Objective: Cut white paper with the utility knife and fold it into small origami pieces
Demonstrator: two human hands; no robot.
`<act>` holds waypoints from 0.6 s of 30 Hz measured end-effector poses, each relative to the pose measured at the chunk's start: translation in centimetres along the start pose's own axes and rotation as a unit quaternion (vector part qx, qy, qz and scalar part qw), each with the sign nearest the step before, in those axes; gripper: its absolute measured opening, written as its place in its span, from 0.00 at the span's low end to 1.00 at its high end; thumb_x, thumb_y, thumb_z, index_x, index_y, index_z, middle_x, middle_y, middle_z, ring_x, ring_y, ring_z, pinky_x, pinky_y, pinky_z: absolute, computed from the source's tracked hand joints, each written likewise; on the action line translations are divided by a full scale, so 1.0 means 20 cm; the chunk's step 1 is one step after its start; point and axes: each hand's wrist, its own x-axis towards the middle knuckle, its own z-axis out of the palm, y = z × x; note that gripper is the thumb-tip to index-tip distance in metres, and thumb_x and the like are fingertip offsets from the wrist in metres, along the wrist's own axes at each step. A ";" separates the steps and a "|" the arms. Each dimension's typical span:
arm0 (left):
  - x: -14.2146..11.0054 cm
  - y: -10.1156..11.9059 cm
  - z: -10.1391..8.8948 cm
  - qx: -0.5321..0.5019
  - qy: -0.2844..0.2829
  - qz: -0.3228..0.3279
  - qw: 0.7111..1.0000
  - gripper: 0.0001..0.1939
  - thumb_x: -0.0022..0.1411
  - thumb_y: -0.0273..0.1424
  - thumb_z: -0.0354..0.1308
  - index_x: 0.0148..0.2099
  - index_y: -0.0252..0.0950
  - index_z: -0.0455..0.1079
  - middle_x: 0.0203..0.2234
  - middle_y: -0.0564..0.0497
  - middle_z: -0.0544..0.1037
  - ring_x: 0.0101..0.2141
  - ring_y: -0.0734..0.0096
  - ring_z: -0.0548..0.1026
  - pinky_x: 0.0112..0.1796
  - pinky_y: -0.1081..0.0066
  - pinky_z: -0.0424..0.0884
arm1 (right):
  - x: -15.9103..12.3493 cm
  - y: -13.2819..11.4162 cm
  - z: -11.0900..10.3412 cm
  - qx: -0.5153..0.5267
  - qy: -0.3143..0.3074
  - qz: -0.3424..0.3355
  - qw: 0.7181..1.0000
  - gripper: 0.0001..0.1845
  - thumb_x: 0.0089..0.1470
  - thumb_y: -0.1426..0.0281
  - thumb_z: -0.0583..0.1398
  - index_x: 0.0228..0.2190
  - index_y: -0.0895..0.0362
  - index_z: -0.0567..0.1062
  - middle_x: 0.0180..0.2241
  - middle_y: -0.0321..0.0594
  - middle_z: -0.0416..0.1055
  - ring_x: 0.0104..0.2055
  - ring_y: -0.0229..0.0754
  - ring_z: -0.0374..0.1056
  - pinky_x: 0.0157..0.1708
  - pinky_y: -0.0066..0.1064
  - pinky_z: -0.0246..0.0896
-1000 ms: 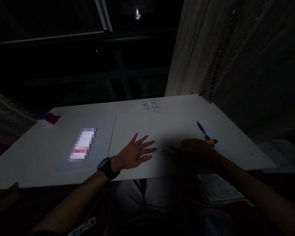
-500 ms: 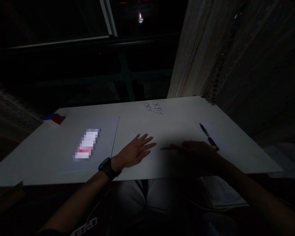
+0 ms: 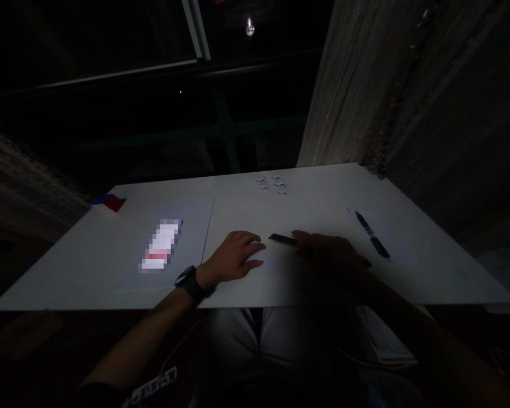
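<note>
My right hand (image 3: 334, 254) is closed around the handle of a box cutter (image 3: 283, 239). Its flat blade sticks out to the left, close to my left fingertips but apart from them. Over the white table, my left hand (image 3: 233, 258) is open, palm down, with bent fingers spread and a dark watch on the wrist. A pale patch like paper (image 3: 261, 259) shows faintly by the left fingers; its outline is hard to make out. Shadow hides most of the cutter's handle.
A lit phone (image 3: 160, 246) lies on a large pale sheet (image 3: 195, 226) at left. Behind it is a red, blue and white block (image 3: 109, 203). Several small cut-out shapes (image 3: 276, 185) lie at the table's (image 3: 314, 198) far edge. A black marker (image 3: 372, 233) rests on the right.
My left fingers have curled from a flatter spread. The box cutter has swung up and its blade now shows more clearly. The whole view has shifted slightly.
</note>
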 end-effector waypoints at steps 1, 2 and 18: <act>0.01 0.01 -0.01 0.008 -0.001 -0.011 1.000 0.22 0.62 0.47 0.44 0.52 0.40 0.64 0.48 0.45 0.68 0.48 0.58 0.64 0.48 0.56 0.58 | 0.01 -0.01 -0.01 0.034 -0.003 0.015 0.999 0.19 0.53 0.64 0.55 0.48 0.53 0.67 0.31 0.39 0.73 0.27 0.39 0.67 0.24 0.26 0.51; 0.02 0.01 -0.01 0.018 -0.005 -0.021 1.000 0.24 0.61 0.49 0.44 0.50 0.39 0.64 0.45 0.44 0.68 0.46 0.58 0.65 0.46 0.56 0.59 | 0.03 -0.02 -0.01 0.075 -0.013 0.023 0.997 0.16 0.52 0.64 0.56 0.43 0.54 0.69 0.30 0.38 0.73 0.27 0.38 0.67 0.24 0.26 0.51; 0.06 -0.01 -0.01 -0.136 0.004 -0.138 0.981 0.14 0.65 0.43 0.40 0.40 0.38 0.59 0.32 0.49 0.73 0.32 0.67 0.71 0.31 0.69 0.64 | 0.37 -0.10 0.26 0.506 -0.016 0.109 0.855 0.17 0.36 0.60 0.64 0.26 0.60 0.72 0.22 0.35 0.69 0.25 0.36 0.64 0.26 0.27 0.59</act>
